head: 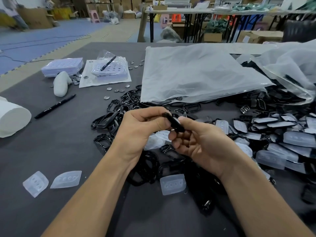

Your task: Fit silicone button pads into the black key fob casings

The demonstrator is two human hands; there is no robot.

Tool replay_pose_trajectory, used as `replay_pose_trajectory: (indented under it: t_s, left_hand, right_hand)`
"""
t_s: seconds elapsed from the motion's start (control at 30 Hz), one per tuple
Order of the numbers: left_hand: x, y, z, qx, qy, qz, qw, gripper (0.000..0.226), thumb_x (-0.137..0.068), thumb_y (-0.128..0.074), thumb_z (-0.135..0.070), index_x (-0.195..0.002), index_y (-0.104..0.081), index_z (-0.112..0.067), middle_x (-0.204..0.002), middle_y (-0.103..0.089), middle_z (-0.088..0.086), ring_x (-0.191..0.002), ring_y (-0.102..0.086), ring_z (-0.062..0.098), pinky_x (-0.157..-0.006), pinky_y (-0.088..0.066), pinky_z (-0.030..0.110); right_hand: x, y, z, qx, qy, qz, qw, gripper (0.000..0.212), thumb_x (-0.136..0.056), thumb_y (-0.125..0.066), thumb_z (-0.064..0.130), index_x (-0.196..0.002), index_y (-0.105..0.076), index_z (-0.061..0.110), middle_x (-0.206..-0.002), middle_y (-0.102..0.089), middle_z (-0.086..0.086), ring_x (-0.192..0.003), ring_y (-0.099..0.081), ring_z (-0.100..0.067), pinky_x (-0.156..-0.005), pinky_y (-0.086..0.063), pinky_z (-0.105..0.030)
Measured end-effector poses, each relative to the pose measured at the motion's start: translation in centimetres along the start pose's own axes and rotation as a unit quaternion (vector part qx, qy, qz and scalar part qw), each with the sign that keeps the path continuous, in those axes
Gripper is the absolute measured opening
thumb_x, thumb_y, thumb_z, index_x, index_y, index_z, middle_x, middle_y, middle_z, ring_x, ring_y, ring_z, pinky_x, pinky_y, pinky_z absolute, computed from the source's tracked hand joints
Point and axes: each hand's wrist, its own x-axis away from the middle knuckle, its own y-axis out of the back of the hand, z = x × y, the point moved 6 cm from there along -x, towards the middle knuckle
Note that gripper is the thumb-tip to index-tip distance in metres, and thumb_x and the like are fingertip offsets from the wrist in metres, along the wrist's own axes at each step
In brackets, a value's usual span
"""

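**Key fob casing held between both hands above the parts pile**

A black key fob casing sits at the centre of the frame, seen edge-on as a slim dark bar tilted down to the right. Motion blur hides whether a pad is seated in it. The left hand pinches its upper end between thumb and curled fingers. The right hand grips its lower end, thumb on top and fingers curled beneath.

Containers: a frosted plastic bag lies flat in the upper centre, with dark shapes showing dimly along its lower edge. A clear bag at the upper right lies over black parts. A small clear bag in the upper left holds white perforated trays and a black pen.

Empty black frames are heaped beneath and left of the hands. Casings with translucent pads are piled at the right. Three loose silicone pads, each translucent white with a row of oval dimples, lie on the grey table: two at lower left and one at lower centre. A second pen, metal discs and a white roll lie to the left.
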Motion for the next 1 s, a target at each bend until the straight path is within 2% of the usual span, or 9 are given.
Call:
replay_pose_trajectory:
  t_s: [0.07, 0.17, 0.27, 0.37, 0.47, 0.57, 0.8, 0.9, 1.0]
  left_hand:
    - [0.0, 0.3, 0.1, -0.026, 0.002, -0.019, 0.999, 0.025, -0.062, -0.084, -0.009, -0.086, -0.083, -0.012, -0.084, -0.080, 0.006, -0.078, -0.075, 0.013, -0.072, -0.056, 0.018]
    - [-0.1, 0.9, 0.9, -0.060, 0.053, -0.040, 0.996, 0.048, -0.062, -0.075, 0.014, -0.099, -0.083, -0.015, -0.101, -0.081, 0.009, -0.090, -0.077, 0.018, -0.076, -0.057, 0.019]
    - [0.2, 1.1, 1.5, -0.064, 0.104, -0.061, 0.991, 0.051, -0.058, -0.055, 0.000, -0.096, -0.085, -0.017, -0.097, -0.081, 0.008, -0.080, -0.078, 0.020, -0.065, -0.059, 0.021]
    - [0.3, 0.9, 1.4, -0.065, 0.117, -0.073, 0.988, 0.035, -0.065, -0.064, -0.010, -0.093, -0.085, -0.017, -0.087, -0.080, 0.012, -0.075, -0.078, 0.021, -0.063, -0.060, 0.023]
    - [0.3, 0.8, 1.4, -0.079, 0.104, -0.068, 0.989, 0.030, -0.075, -0.071, -0.006, -0.101, -0.083, -0.013, -0.092, -0.080, 0.014, -0.075, -0.077, 0.019, -0.066, -0.059, 0.021]
    - [0.4, 0.8, 1.3, -0.097, 0.095, -0.062, 0.989, 0.030, -0.087, -0.065, 0.007, -0.104, -0.082, -0.011, -0.094, -0.081, 0.012, -0.074, -0.076, 0.017, -0.067, -0.059, 0.019]
    - [0.4, 0.6, 1.3, -0.094, 0.100, -0.062, 0.989, 0.028, -0.070, -0.070, -0.012, -0.092, -0.084, -0.018, -0.092, -0.081, 0.010, -0.075, -0.076, 0.016, -0.068, -0.059, 0.020]
    - [0.4, 0.4, 1.3, -0.102, 0.096, -0.058, 0.988, 0.023, -0.072, -0.076, -0.016, -0.092, -0.085, -0.021, -0.089, -0.081, 0.007, -0.069, -0.072, 0.011, -0.069, -0.058, 0.020]
    - [0.5, 0.3, 1.3, -0.138, 0.073, -0.070, 0.985, 0.019, -0.081, -0.081, -0.007, -0.090, -0.085, -0.024, -0.082, -0.080, 0.005, -0.064, -0.067, 0.008, -0.065, -0.056, 0.019]
  right_hand:
    - [-0.1, 0.5, 0.5, -0.004, 0.043, -0.029, 0.999, 0.017, -0.089, -0.070, 0.014, -0.077, -0.081, 0.012, -0.070, -0.067, -0.007, -0.056, -0.056, -0.014, -0.055, -0.049, -0.021]
    - [0.2, 1.7, 1.7, 0.036, 0.132, -0.113, 0.984, 0.016, -0.090, -0.071, 0.002, -0.079, -0.078, 0.012, -0.068, -0.069, -0.003, -0.055, -0.054, -0.012, -0.055, -0.046, -0.022]
    - [0.7, 2.0, 2.6, 0.108, 0.204, -0.165, 0.959, 0.013, -0.088, -0.074, -0.001, -0.082, -0.077, 0.010, -0.066, -0.071, 0.000, -0.052, -0.057, -0.008, -0.050, -0.045, -0.017]
    - [0.8, 2.0, 2.8, 0.128, 0.233, -0.176, 0.948, 0.017, -0.085, -0.075, -0.005, -0.079, -0.076, 0.011, -0.065, -0.072, 0.000, -0.051, -0.058, -0.006, -0.049, -0.044, -0.015]
    - [0.7, 1.9, 2.9, 0.141, 0.244, -0.178, 0.943, 0.016, -0.084, -0.075, -0.006, -0.080, -0.076, 0.010, -0.064, -0.072, 0.002, -0.050, -0.058, -0.006, -0.050, -0.044, -0.014]
    - [0.7, 1.9, 2.8, 0.148, 0.241, -0.174, 0.943, 0.015, -0.083, -0.076, -0.007, -0.081, -0.076, 0.009, -0.063, -0.071, 0.003, -0.049, -0.057, -0.006, -0.049, -0.043, -0.014]
    - [0.6, 1.9, 2.6, 0.142, 0.219, -0.167, 0.951, 0.020, -0.081, -0.079, -0.004, -0.073, -0.075, 0.014, -0.062, -0.069, 0.000, -0.047, -0.052, -0.009, -0.046, -0.041, -0.015]
    - [0.4, 1.9, 2.3, 0.111, 0.191, -0.151, 0.963, 0.025, -0.081, -0.079, -0.006, -0.069, -0.075, 0.016, -0.064, -0.068, -0.002, -0.050, -0.051, -0.010, -0.049, -0.043, -0.017]
    - [0.4, 1.8, 2.1, 0.107, 0.180, -0.140, 0.968, 0.028, -0.080, -0.078, -0.008, -0.066, -0.075, 0.017, -0.064, -0.068, -0.003, -0.057, -0.054, -0.014, -0.051, -0.045, -0.018]
